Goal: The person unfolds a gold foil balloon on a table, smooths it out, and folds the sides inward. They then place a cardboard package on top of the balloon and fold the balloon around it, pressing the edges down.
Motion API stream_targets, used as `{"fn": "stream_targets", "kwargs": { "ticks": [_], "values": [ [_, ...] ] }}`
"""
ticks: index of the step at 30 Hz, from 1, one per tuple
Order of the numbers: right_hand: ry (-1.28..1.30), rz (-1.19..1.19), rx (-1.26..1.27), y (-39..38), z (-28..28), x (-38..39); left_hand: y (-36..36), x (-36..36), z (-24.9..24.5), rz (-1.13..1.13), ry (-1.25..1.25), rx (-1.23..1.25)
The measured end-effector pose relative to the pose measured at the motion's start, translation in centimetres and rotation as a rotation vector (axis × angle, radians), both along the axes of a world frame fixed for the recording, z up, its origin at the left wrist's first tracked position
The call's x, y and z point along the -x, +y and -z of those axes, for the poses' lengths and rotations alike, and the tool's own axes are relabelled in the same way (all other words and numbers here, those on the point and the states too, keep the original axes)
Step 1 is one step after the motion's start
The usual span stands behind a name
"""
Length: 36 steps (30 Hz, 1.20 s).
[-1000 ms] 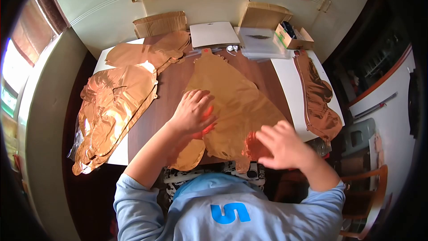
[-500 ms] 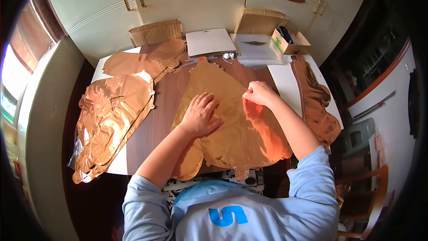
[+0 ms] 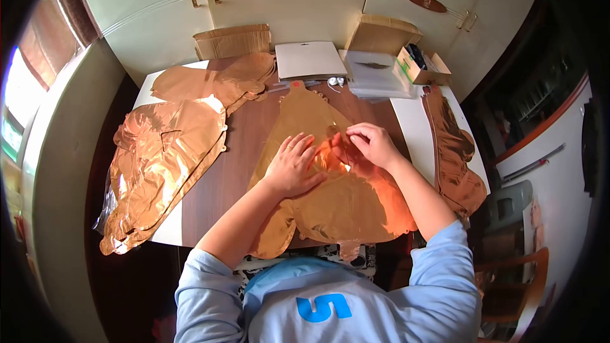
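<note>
In the head view, a large gold foil piece (image 3: 343, 206) lies on the brown middle of the surface (image 3: 210, 197), its narrow end, with a red mark, pointing away from the person and its wide end along the near edge. A small tab (image 3: 349, 249) sticks out from that wide end. The left hand (image 3: 295, 166), with a ring on one finger, lies palm down on the foil, its fingers slightly spread. The right hand (image 3: 349, 134) is at the foil's slanting right side, fingers bent and thumb close to them; whether they pinch the foil, I cannot tell. Between the hands the foil shows a bright orange-red shine.

To the left lies a shiny, wrinkled foil pile (image 3: 162, 165), with flatter foil pieces (image 3: 206, 84) behind it. Another folded foil bundle (image 3: 452, 152) lies along the right side. At the back are a white board (image 3: 309, 60), small white earphones (image 3: 336, 80) just in front of it, clear plastic sleeves (image 3: 375, 75) and an open box (image 3: 432, 75) holding dark things. Brown cardboard (image 3: 232, 41) stands at the back left, in front of pale cupboards (image 3: 305, 6).
</note>
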State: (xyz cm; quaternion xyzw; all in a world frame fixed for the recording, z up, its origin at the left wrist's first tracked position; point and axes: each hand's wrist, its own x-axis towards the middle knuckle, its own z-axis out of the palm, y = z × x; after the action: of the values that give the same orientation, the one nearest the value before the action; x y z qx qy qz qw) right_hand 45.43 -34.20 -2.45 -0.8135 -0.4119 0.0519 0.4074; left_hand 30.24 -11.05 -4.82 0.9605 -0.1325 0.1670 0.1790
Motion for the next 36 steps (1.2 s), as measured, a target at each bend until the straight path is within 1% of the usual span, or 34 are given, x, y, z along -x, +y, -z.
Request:
{"fn": "stream_targets", "kwargs": {
  "ticks": [2,3,5,6,9,16,22,25,28,31,34,36],
  "values": [
    [-0.454,-0.051,0.012,-0.6,0.8,0.2,0.0,0.1,-0.5,-0.003,0.043,0.002],
    [-0.397,-0.031,-0.021,-0.9,1.3,0.7,-0.1,0.2,-0.6,-0.001,0.065,0.002],
    [-0.403,-0.075,0.140,-1.0,1.5,1.2,-0.1,0.1,-0.4,0.001,0.044,0.012],
    [-0.495,-0.117,0.199,-1.1,2.7,0.5,-0.1,0.0,-0.3,0.002,0.029,0.014],
    [-0.532,-0.103,0.200,0.1,0.9,2.3,-0.1,0.0,-0.1,0.007,0.017,0.012],
    [-0.538,-0.169,0.233,0.6,1.6,2.0,0.0,-0.1,-0.2,0.020,0.019,0.006],
    [-0.505,-0.195,0.318,0.8,1.6,2.0,0.0,0.0,-0.6,0.013,0.047,-0.004],
    [-0.483,-0.197,0.405,0.9,1.4,2.1,0.0,0.0,-0.4,0.015,0.037,-0.009],
    [-0.521,-0.188,0.438,0.9,1.8,2.0,0.0,0.0,-0.3,0.022,0.008,0.035],
    [-0.467,-0.198,0.507,0.9,1.6,1.9,0.4,0.1,-0.3,0.042,0.011,0.184],
    [-0.462,-0.205,0.523,0.9,1.3,2.0,0.3,0.4,-1.4,0.069,-0.099,0.179],
    [-0.454,-0.203,0.527,1.1,1.1,2.0,0.0,0.3,-2.4,0.121,-0.121,0.085]
  ]
}}
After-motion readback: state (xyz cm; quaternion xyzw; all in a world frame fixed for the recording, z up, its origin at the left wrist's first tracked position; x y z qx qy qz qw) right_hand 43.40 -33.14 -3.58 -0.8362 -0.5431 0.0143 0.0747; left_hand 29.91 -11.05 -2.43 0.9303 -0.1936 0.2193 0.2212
